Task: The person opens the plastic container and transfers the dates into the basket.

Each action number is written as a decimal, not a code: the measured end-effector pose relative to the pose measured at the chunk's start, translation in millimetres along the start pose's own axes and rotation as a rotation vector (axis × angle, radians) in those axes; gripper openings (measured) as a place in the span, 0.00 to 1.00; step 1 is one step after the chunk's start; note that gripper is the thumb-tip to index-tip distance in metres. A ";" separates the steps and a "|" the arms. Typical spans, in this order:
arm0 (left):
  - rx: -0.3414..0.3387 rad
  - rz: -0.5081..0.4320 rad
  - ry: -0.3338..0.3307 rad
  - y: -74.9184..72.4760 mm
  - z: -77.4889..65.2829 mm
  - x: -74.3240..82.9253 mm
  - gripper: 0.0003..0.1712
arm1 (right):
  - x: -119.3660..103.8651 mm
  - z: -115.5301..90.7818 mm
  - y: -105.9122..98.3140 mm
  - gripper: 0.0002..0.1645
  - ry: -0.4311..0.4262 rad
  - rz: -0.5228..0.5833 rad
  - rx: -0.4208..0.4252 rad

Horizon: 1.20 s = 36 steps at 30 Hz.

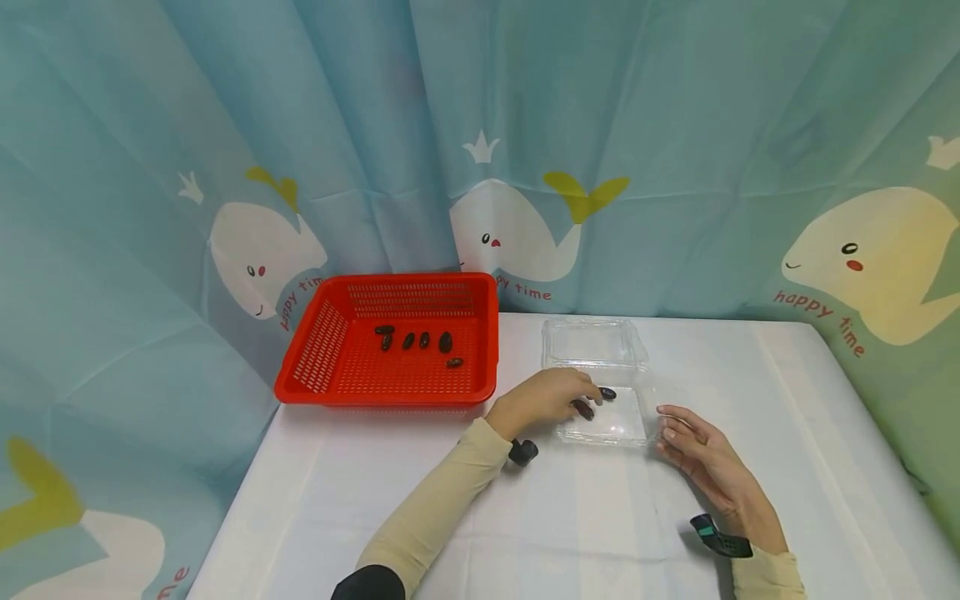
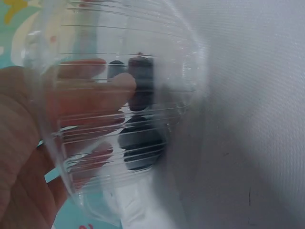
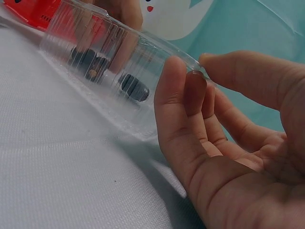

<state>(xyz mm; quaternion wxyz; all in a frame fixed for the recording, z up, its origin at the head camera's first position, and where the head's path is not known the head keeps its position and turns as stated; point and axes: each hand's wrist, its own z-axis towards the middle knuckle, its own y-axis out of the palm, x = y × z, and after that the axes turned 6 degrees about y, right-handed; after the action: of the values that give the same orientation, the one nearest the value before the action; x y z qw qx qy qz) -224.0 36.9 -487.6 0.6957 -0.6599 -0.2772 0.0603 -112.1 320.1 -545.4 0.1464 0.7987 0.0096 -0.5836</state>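
Note:
A clear plastic clamshell box (image 1: 641, 417) stands open on the table, its lid (image 1: 592, 342) folded back. Inside it lie dark, shiny oval pieces that look like dates (image 1: 607, 393); through the ribbed wall, several dark shapes (image 2: 143, 143) show in the left wrist view. My left hand (image 1: 547, 398) reaches into the box from the left, fingers spread, the tips close beside a date (image 1: 582, 409). Whether they touch it is hard to tell through the plastic. At the box's right side my right hand (image 1: 701, 454) pinches the rim between thumb (image 3: 170, 90) and fingers.
A red perforated basket (image 1: 352, 379) sits at the back left, with several dark date-like pieces (image 1: 408, 341) on its floor. White cloth (image 1: 525, 533) covers the table. Behind it hangs a blue-green curtain (image 1: 675, 250) printed with whales.

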 end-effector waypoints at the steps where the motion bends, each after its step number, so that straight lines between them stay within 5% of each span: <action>1: -0.004 0.014 -0.007 0.4 0.7 0.3 0.23 | 0.2 0.2 0.1 0.21 -0.002 0.002 -0.003; 10: -0.032 0.109 -0.062 -0.5 5.5 4.4 0.20 | 0.4 0.3 0.0 0.21 -0.012 0.006 -0.014; 20: 0.001 0.079 -0.064 -0.4 7.4 2.9 0.19 | -0.3 1.3 -0.5 0.21 0.003 0.015 -0.018; 36: -0.037 0.090 -0.055 5.3 15.4 4.5 0.11 | 1.0 1.2 -1.0 0.22 -0.003 -0.005 -0.011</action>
<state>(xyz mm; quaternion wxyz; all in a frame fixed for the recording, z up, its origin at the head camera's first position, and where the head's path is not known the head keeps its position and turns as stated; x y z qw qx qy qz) -225.9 53.2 -491.7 0.6723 -0.6825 -0.2673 0.1042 -113.0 320.6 -546.8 0.1493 0.7970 0.0144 -0.5851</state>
